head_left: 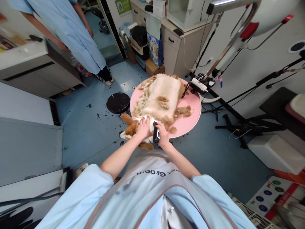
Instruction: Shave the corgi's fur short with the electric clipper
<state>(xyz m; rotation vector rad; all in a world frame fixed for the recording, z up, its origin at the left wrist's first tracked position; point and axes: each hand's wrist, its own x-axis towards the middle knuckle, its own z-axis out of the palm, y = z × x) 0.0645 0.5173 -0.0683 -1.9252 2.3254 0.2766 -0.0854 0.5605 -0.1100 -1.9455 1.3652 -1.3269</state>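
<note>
- The dog [162, 90] lies on the table [190, 124], its head [131, 129] past the near left edge.
- My right hand [163, 133] has its grip closed round the clipper [156, 133]; my left hand [143, 128] lies spread behind the head.
- Neck clipping seems in hand; the next move calls for steadiness.

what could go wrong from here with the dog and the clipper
The tan-and-white dog has its head past the rim of the round pink table; a sudden jerk might pull it from the bare left hand.

The black handheld clipper in the bare right hand is close to the dog's neck and the left fingers, so a twitch could nick either.

The tan clumps of loose fur might spill onto the floor.
</note>
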